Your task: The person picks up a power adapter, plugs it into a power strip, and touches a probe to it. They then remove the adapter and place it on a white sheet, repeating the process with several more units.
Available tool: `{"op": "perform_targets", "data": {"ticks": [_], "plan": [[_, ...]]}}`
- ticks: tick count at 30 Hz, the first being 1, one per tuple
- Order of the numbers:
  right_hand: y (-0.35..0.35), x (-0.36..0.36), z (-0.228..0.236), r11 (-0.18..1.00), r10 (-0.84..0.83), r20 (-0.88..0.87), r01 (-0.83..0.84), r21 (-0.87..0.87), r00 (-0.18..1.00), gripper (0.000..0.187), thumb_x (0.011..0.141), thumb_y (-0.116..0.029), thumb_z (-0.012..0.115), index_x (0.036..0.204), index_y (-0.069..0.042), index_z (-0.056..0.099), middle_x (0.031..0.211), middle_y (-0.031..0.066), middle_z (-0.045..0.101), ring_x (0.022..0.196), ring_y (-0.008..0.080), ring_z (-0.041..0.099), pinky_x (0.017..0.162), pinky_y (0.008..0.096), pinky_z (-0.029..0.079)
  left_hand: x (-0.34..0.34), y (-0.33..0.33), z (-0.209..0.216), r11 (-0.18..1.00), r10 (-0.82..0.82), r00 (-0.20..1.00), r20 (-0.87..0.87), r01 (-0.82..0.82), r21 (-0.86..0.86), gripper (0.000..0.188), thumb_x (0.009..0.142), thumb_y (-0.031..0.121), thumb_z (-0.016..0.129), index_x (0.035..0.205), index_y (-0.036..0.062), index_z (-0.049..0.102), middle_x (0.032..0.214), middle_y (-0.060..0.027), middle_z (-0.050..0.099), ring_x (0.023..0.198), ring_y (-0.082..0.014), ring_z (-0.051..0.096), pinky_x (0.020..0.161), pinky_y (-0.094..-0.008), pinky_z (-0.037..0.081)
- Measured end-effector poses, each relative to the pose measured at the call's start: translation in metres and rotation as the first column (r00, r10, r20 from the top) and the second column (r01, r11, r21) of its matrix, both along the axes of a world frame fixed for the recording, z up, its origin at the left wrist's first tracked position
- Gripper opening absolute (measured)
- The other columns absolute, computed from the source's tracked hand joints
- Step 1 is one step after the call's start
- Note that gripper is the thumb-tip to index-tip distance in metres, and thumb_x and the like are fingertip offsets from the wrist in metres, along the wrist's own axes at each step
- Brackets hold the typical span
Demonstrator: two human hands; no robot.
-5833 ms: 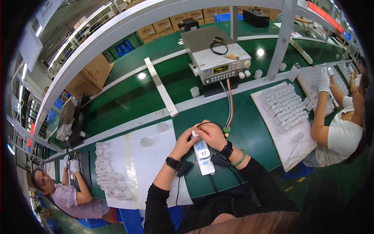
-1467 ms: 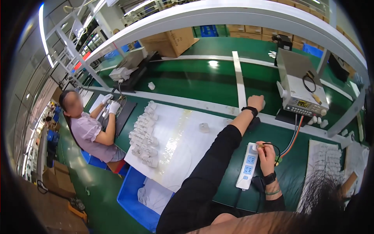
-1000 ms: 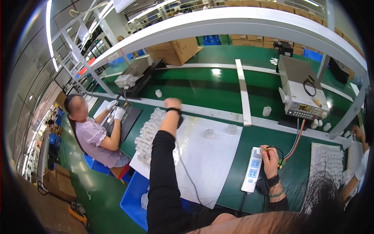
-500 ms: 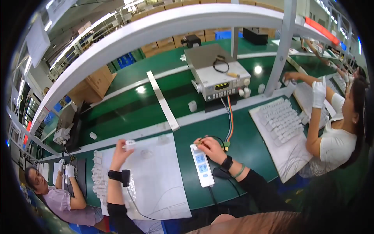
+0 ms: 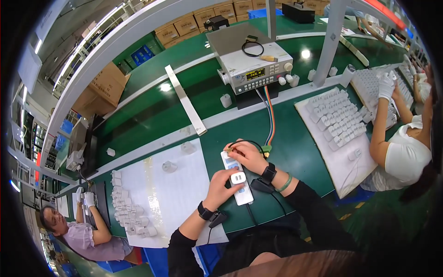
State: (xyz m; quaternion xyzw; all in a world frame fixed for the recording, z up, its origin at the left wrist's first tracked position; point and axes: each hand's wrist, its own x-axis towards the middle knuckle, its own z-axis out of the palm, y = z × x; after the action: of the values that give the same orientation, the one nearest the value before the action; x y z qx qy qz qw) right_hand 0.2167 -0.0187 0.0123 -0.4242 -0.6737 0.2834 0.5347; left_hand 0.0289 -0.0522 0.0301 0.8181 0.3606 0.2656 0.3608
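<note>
My left hand [image 5: 220, 188] is closed around a white two-port USB charger [image 5: 238, 178] over the middle of a white power strip [image 5: 242, 195]. Whether the charger's pins sit in a socket, I cannot tell. At the strip's far end my right hand [image 5: 248, 156] pinches a small brass-coloured connector [image 5: 229, 150] on a black cable [image 5: 251, 142]; the fingers partly hide it. That cable runs to a green terminal block [image 5: 266, 149] with rainbow ribbon wires going up to a grey test instrument [image 5: 254, 74]. Both wrists wear black straps with small black modules.
A white sheet [image 5: 184, 203] lies left of the strip, with rows of white chargers [image 5: 124, 203] along its left side. More chargers fill a board [image 5: 339, 122] on the right. A metal rail [image 5: 184, 99] crosses behind. Co-workers in white gloves sit on both sides.
My left hand has carried the charger rightward from above the white sheet to the power strip. The right hand stays at the strip's far end. The head view has shifted somewhat.
</note>
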Motion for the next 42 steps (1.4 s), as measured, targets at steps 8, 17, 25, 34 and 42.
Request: {"op": "perform_targets", "data": {"ticks": [8, 17, 25, 34, 42], "plan": [[0.003, 0.001, 0.001, 0.999, -0.024, 0.017, 0.023, 0.038, 1.0, 0.023, 0.087, -0.02, 0.064, 0.096, 0.0, 0.066, 0.086, 0.0093, 0.064, 0.084, 0.0255, 0.059, 0.078, 0.0338, 0.047, -0.024, 0.031, -0.006, 0.991, -0.056, 0.99, 0.128, 0.071, -0.115, 0.043, 0.074, 0.023, 0.077, 0.112, 0.0086, 0.063, 0.12, -0.0084, 0.062, 0.114, -0.0209, 0.057, 0.098, -0.0348, 0.041], [-0.002, -0.006, 0.014, 0.994, -0.004, -0.039, 0.008, 0.11, 0.999, 0.02, 0.088, -0.015, 0.06, 0.098, 0.002, 0.065, 0.089, 0.01, 0.066, 0.081, 0.0237, 0.06, 0.075, 0.0332, 0.048, -0.002, 0.071, -0.048, 0.946, 0.162, 0.949, 0.271, -0.072, -0.315, 0.046, 0.078, 0.013, 0.074, 0.122, 0.0087, 0.06, 0.12, -0.0086, 0.061, 0.111, -0.0186, 0.058, 0.096, -0.0318, 0.044], [-0.017, 0.011, 0.057, 0.997, -0.082, -0.219, 0.078, -0.03, 0.972, 0.012, 0.086, -0.002, 0.055, 0.09, 0.005, 0.064, 0.097, 0.0092, 0.066, 0.075, 0.0142, 0.057, 0.066, 0.0246, 0.045, 0.005, 0.069, -0.039, 0.938, 0.129, 0.949, 0.287, -0.023, -0.347, 0.045, 0.079, 0.013, 0.073, 0.123, 0.0089, 0.06, 0.118, -0.0076, 0.062, 0.109, -0.0187, 0.058, 0.094, -0.0307, 0.045], [-0.009, 0.004, 0.026, 0.999, -0.043, -0.07, 0.042, -0.02, 0.997, 0.018, 0.09, -0.013, 0.056, 0.093, 0.003, 0.064, 0.096, 0.0111, 0.067, 0.083, 0.0252, 0.061, 0.075, 0.0323, 0.048, 0.003, 0.072, -0.04, 0.964, 0.088, 0.96, 0.265, -0.015, -0.265, 0.048, 0.08, 0.01, 0.073, 0.125, 0.0039, 0.056, 0.116, -0.0042, 0.062, 0.106, -0.0126, 0.058, 0.092, -0.0278, 0.046], [-0.007, -0.002, 0.022, 0.991, -0.115, 0.158, 0.124, -0.048, 0.981, 0.022, 0.09, -0.019, 0.057, 0.096, 0.001, 0.065, 0.1, 0.0119, 0.067, 0.094, 0.0275, 0.062, 0.082, 0.0362, 0.049, 0.006, 0.075, -0.043, 0.972, 0.065, 0.966, 0.251, -0.005, -0.234, 0.051, 0.081, 0.01, 0.073, 0.127, 0.0026, 0.054, 0.117, -0.0058, 0.062, 0.107, -0.014, 0.057, 0.094, -0.0283, 0.045]]}}
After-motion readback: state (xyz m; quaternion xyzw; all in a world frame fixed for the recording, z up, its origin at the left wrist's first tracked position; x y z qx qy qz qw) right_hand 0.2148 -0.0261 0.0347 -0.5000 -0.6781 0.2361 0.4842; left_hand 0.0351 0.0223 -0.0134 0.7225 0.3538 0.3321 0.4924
